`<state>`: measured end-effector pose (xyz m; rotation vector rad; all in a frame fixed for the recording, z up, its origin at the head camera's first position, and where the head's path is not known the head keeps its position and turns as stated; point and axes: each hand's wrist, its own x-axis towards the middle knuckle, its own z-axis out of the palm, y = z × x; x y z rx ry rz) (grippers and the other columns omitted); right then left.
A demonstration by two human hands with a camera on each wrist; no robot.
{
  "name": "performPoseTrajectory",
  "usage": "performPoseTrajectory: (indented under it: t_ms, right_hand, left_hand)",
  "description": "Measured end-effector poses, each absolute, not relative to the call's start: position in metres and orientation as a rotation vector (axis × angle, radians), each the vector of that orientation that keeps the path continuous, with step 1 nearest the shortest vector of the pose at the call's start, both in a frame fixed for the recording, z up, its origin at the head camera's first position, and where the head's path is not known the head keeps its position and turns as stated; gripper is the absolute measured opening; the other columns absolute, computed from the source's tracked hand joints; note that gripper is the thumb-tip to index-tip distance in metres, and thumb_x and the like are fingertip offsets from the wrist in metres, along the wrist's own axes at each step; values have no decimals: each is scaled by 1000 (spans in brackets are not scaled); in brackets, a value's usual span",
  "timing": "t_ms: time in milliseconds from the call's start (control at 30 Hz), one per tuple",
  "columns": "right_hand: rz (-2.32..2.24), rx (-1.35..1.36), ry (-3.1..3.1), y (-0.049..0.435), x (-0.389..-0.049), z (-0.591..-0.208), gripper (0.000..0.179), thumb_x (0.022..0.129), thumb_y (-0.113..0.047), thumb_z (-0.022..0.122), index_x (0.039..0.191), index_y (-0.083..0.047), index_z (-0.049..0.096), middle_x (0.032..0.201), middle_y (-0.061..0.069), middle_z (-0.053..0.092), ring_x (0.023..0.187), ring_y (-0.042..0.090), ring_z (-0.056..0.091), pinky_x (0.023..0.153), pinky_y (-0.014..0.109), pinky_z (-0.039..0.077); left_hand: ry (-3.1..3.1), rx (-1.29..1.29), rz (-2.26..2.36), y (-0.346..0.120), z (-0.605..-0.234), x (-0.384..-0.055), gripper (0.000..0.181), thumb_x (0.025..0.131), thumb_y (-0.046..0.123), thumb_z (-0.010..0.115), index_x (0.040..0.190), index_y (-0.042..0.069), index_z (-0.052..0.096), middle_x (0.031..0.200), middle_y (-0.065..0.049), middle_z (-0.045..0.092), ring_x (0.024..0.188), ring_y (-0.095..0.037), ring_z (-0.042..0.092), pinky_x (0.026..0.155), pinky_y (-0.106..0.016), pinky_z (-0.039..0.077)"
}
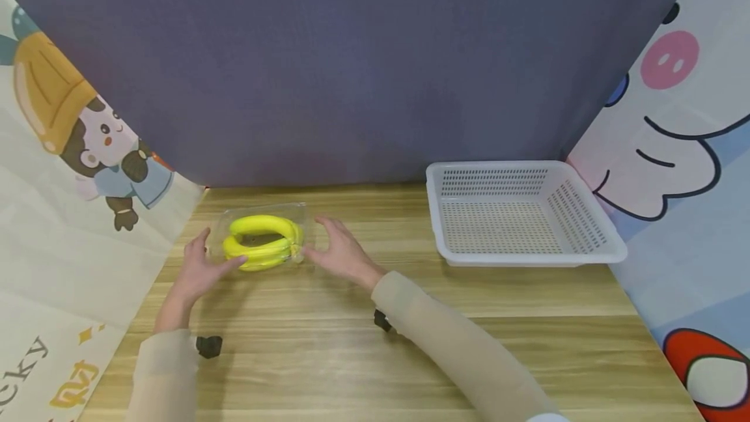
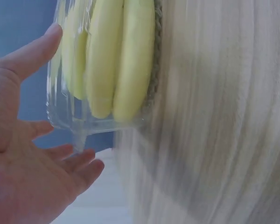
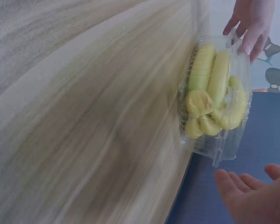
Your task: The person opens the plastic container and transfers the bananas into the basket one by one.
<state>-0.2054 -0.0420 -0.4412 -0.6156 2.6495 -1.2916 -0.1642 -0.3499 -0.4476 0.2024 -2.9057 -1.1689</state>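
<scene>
A clear plastic clamshell box (image 1: 297, 211) with yellow bananas (image 1: 263, 258) inside stands on the left part of the wooden table. My left hand (image 1: 198, 271) is at the box's left end, thumb reaching over the near side and fingers spread behind. In the left wrist view, that thumb lies along the clear wall, close to the bananas (image 2: 102, 60). My right hand (image 1: 344, 254) is beside the box's right end, fingers loosely extended. The right wrist view shows a gap between the right hand (image 3: 256, 191) and the box (image 3: 233, 149); the stem end of the bananas (image 3: 199, 103) faces this hand.
A white perforated plastic basket (image 1: 533, 258) sits at the back right of the wooden table (image 1: 328, 376). A dark blue-grey panel (image 1: 363, 70) rises behind the table. Cartoon-printed sheets border it on the left (image 1: 88, 213) and right (image 1: 685, 246).
</scene>
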Motion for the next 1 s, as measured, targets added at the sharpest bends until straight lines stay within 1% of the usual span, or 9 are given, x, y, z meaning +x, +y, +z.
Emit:
performPoseTrajectory:
  t_ms: [100,200,367,467,567,733,900,1000]
  right_hand:
    - [-1301,-607,2632,-43,-206,-445,78,86,-50,63,149,-19,30,152,1,32,136,23,34,110,43,32]
    - [-1308,-611,2594,-45,-206,-448,79,85,-52,63,149,-21,29,153,0,30,137,22,33,110,44,32]
    - [-1342,-624,2531,-49,-205,-451,84,82,-51,67,150,-22,27,153,1,29,136,24,34,109,47,32]
    - [-1355,-608,2519,-52,-205,-453,84,82,-48,69,150,-24,26,152,2,30,134,24,38,107,48,35]
    - [-1368,-600,2513,-54,-205,-455,84,82,-46,70,150,-24,26,151,2,32,131,23,41,105,47,38]
    - [-1441,-595,2460,-59,-208,-461,84,83,-41,71,150,-17,27,150,3,35,129,25,44,102,43,42]
    - [-1554,-534,2362,-64,-209,-466,84,83,-40,72,150,-15,28,149,2,37,128,26,45,101,38,44]
    - [-1606,-487,2324,-67,-209,-469,84,82,-40,73,150,-17,29,149,2,38,128,26,45,102,38,43]
  left_hand:
    - [-2890,227,-1272,-352,-449,-163,114,81,48,71,151,2,-6,150,-35,0,130,-56,22,99,-68,31]
    - [-2880,237,-1374,-354,-450,-162,113,82,45,71,151,4,-8,152,-33,-4,132,-56,20,100,-67,30]
    - [-2865,225,-1478,-357,-450,-162,111,82,40,74,152,4,-6,153,-31,2,134,-53,20,103,-65,29]
    - [-2877,237,-1515,-358,-451,-162,111,82,40,73,152,8,-7,154,-29,1,135,-52,20,103,-65,29]
    - [-2887,251,-1535,-359,-453,-163,111,82,41,73,153,12,-8,155,-27,-3,136,-51,18,103,-66,28]
    - [-2854,278,-1617,-361,-457,-164,111,82,41,73,153,17,-8,155,-26,-6,137,-50,14,104,-67,25]
    - [-2803,300,-1723,-364,-461,-163,111,81,39,74,153,19,-9,155,-25,-8,139,-48,11,107,-66,21]
    - [-2774,293,-1768,-366,-462,-162,110,82,37,74,153,19,-8,155,-25,-6,139,-48,10,108,-65,19]
